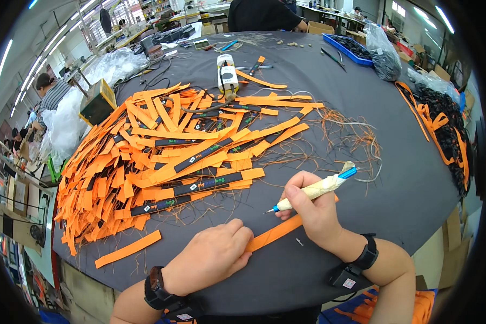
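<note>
Lower centre of frame: we are pressing left hand (210, 259), fingers curled, onto orange strip (275, 232), pinning it flat on dark table (416, 178). Strip running lower left to upper right. Right hand (310, 208) gripping taped tool (313, 191), tip pointing left. Beyond, mid-left: strip pile (162, 156) waiting.

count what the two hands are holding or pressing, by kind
pen-like tool with taped grip, in the right hand: 1
orange strap, pressed flat by the left hand: 1
total: 2
</note>
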A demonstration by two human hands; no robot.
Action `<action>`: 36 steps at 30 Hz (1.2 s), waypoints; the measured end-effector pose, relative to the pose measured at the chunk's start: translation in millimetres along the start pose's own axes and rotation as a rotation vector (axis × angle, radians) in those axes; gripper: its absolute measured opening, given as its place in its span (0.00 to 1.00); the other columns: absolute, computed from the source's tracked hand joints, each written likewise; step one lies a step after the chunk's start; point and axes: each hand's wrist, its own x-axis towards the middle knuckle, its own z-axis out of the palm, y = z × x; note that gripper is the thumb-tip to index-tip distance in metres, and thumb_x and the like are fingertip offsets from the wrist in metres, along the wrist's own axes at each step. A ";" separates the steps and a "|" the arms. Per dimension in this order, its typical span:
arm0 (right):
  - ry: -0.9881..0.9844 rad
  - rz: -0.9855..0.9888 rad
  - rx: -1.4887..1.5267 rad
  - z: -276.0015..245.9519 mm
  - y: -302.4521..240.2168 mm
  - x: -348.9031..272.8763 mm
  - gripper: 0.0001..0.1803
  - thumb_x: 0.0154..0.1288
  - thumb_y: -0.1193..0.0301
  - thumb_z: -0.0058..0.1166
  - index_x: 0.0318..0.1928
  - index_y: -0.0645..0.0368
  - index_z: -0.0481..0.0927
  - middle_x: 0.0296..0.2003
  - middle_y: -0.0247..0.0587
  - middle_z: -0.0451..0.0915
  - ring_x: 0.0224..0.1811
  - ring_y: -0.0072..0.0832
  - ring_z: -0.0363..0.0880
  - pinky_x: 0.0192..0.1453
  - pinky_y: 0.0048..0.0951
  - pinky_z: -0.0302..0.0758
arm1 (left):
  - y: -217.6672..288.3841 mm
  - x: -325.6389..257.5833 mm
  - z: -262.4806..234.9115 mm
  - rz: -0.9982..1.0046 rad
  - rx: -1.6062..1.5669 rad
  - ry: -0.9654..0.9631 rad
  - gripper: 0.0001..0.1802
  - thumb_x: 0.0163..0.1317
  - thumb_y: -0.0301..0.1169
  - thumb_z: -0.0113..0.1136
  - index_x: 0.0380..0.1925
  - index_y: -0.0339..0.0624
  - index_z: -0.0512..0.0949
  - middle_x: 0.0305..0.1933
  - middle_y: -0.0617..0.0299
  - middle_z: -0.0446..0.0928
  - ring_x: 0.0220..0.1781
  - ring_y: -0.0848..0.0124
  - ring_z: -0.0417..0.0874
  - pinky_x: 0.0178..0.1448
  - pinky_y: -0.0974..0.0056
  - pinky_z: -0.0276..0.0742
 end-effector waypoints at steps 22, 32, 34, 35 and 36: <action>-0.005 -0.083 0.054 -0.6 1.3 -0.7 0.07 0.73 0.71 0.53 0.37 0.62 0.74 0.28 0.33 0.79 0.29 0.13 0.78 0.34 0.16 0.76 | 7.6 3.4 10.2 0.102 0.113 0.073 0.10 0.58 0.31 0.66 0.36 0.38 0.78 0.32 0.57 0.73 0.35 0.59 0.79 0.38 0.59 0.77; -0.103 0.090 -0.012 7.5 5.7 -4.9 0.07 0.71 0.71 0.55 0.36 0.61 0.75 0.26 0.31 0.78 0.27 0.13 0.76 0.31 0.17 0.75 | -14.4 13.5 13.7 -0.090 -0.158 0.294 0.06 0.59 0.21 0.61 0.37 0.38 0.81 0.34 0.55 0.77 0.35 0.56 0.82 0.38 0.58 0.78; -0.121 0.149 -0.063 10.2 6.9 -4.1 0.09 0.70 0.70 0.58 0.34 0.61 0.75 0.24 0.30 0.78 0.25 0.13 0.75 0.29 0.18 0.73 | -15.5 13.5 13.9 -0.085 -0.150 0.335 0.06 0.59 0.20 0.60 0.36 0.37 0.80 0.34 0.55 0.77 0.35 0.56 0.82 0.38 0.59 0.78; -0.130 0.143 -0.073 10.3 7.4 -4.2 0.09 0.70 0.70 0.58 0.34 0.61 0.75 0.24 0.30 0.77 0.25 0.13 0.75 0.29 0.17 0.73 | -16.3 12.8 13.3 -0.079 -0.144 0.350 0.05 0.59 0.20 0.60 0.36 0.37 0.80 0.34 0.55 0.77 0.35 0.57 0.82 0.38 0.59 0.78; -0.137 0.137 -0.082 10.4 7.6 -4.6 0.09 0.70 0.69 0.58 0.34 0.61 0.75 0.24 0.30 0.77 0.25 0.13 0.75 0.28 0.17 0.72 | -17.0 12.1 12.4 -0.072 -0.138 0.364 0.05 0.59 0.19 0.59 0.35 0.36 0.80 0.34 0.55 0.77 0.36 0.57 0.82 0.39 0.60 0.78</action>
